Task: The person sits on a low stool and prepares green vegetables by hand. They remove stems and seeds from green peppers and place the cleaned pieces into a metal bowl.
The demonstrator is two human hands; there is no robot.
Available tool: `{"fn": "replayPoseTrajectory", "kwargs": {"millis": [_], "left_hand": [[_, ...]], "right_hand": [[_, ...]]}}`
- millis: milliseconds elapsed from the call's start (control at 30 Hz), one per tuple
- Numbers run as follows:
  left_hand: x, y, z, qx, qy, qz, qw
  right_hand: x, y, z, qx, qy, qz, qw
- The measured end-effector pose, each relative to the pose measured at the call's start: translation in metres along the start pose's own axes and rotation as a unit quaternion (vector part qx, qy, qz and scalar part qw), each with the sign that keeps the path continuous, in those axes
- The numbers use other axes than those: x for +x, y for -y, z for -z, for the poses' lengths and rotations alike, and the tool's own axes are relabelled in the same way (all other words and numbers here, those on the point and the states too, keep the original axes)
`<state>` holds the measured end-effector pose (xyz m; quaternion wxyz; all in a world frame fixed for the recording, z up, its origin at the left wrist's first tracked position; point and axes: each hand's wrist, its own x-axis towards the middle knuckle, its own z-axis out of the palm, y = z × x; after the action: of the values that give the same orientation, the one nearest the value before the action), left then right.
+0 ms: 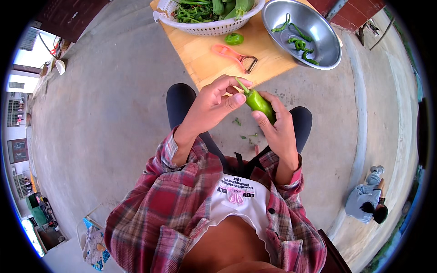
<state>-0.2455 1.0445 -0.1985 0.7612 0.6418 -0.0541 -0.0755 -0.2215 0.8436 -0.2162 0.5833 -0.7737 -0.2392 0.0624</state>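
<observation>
Above my knees, my right hand (280,128) holds a plump green pepper (259,103), its thumb in front and its fingers wrapped around the far side. The pepper tilts, with its stem (241,84) pointing up and left. Close to that stem is my left hand (215,100), thumb and index finger spread to either side of it. The stem crosses in front of the left index finger. My right palm hides the pepper's lower end.
A wooden table (191,51) bears a white basket (211,28) of green vegetables, a small green pepper (234,39), a pink peeler (235,57) and a steel basin (327,44) with several thin peppers. Green scraps (237,121) lie on the concrete floor. A person (367,201) is at the right.
</observation>
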Motion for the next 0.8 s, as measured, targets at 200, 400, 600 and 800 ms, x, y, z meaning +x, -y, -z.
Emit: {"fn": "replayPoseTrajectory", "kwargs": {"millis": [200,400,600,800], "left_hand": [[-0.005,0.017,-0.013,0.093,-0.032,-0.015,0.995],[-0.008,0.004,-0.017,-0.013,-0.05,0.005,0.999],[-0.022,0.009,-0.014,0.252,0.021,-0.053,0.966],[-0.027,0.005,-0.007,0.388,0.058,-0.068,0.918]], "right_hand": [[-0.002,0.003,-0.022,-0.009,-0.053,0.053,0.997],[-0.005,-0.001,-0.006,0.114,-0.081,0.004,0.99],[-0.003,0.019,0.007,0.242,0.026,-0.138,0.96],[-0.009,0.013,0.019,0.12,0.093,-0.128,0.98]]}}
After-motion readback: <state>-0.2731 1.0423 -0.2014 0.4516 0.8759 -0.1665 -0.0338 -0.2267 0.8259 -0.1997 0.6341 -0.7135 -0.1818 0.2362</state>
